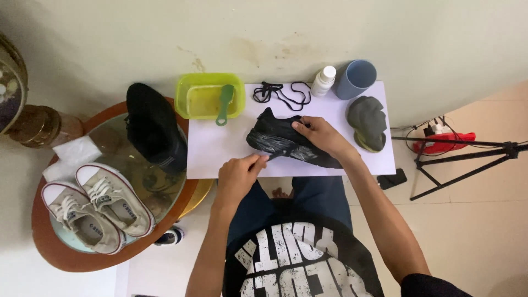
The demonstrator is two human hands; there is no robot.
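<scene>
both hands work one black shoe (286, 140) on the white board (220, 148): right hand (322, 135) clasps its top, left hand (239, 176) pinches something at its sole. laces (280, 93) already lie behind the shoe; another black shoe (154, 126) waits left of it.

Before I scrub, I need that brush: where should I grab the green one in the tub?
Take the green brush by its narrow handle, which sticks out over the near rim of the yellow tub. Come from the near side; the wider head lies inside the tub.

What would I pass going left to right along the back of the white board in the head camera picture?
Green tub with a green brush → black laces → white bottle → blue cup.
</scene>
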